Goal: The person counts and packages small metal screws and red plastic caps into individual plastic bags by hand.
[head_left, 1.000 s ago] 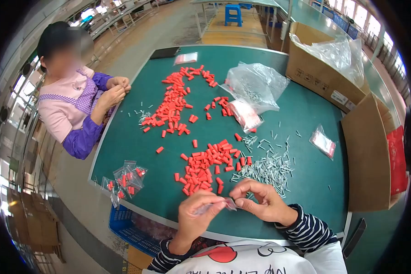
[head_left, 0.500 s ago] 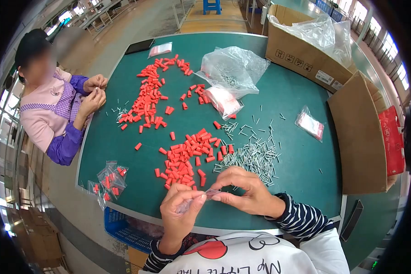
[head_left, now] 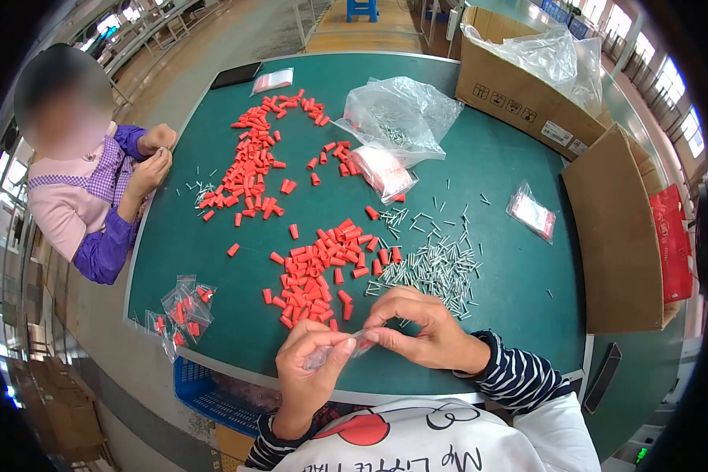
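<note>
A small clear bag (head_left: 360,344) is held just above the near edge of the worktop (head_left: 519,315), between the left hand (head_left: 310,368) and the right hand (head_left: 431,337). It is gripped by both: the left grip is pinched on its body, the right grip on its edge by thumb and forefinger. A second ago the right thumb and forefinger stood apart; now they are brought together on the plastic, so the bag appears to be steadied from both sides. What is inside cannot be told. Just beyond the hands, a pile of red caps (head_left: 315,275) is spread, with metal pins (head_left: 436,279) heaped beside it. Filled bags (head_left: 185,307) are laid at the left corner. Farther off, a co-worker's hands (head_left: 153,161) are held together at the left edge.
</note>
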A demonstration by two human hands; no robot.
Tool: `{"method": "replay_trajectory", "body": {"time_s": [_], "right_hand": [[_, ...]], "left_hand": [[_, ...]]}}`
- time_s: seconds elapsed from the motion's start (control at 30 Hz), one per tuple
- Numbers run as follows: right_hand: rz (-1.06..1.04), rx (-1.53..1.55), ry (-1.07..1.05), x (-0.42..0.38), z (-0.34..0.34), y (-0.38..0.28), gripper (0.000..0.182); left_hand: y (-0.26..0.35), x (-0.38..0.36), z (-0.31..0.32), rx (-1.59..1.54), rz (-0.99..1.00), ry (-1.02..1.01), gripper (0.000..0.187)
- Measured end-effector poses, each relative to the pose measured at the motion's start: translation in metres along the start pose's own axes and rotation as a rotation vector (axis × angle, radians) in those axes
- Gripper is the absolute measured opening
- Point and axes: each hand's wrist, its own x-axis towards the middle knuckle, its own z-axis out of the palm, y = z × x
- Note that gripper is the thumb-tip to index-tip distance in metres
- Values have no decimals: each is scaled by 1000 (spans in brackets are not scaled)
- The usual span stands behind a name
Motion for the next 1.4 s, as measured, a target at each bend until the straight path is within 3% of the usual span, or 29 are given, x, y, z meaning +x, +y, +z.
{"method": "replay_trajectory", "body": {"time_s": [0.17,0.37,0.47,0.77,1.07,1.27,1.4], "right_hand": [[51,-40,-23,-1,-1,1,11],[168,181,42,2,1,-7,11],[39,105,-46,0,0,2,12],[131,211,36,1,1,0,11],[53,90,-26,4,-2,0,10],[-13,3,-111,4,8,-9,10],[-55,-15,-128,3,26,-18,9]], "left_hand": [[2,0,-3,40,-25,-25,10],[0,0,-4,-23,-46,15,9],[-1,0,-3,-14,-26,-28,9],[-5,0,-3,-20,-44,58,12],[1,5,-7,109,-24,3,14],[2,0,-18,146,144,-112,13],[7,-14,-34,184,50,-73,10]]}}
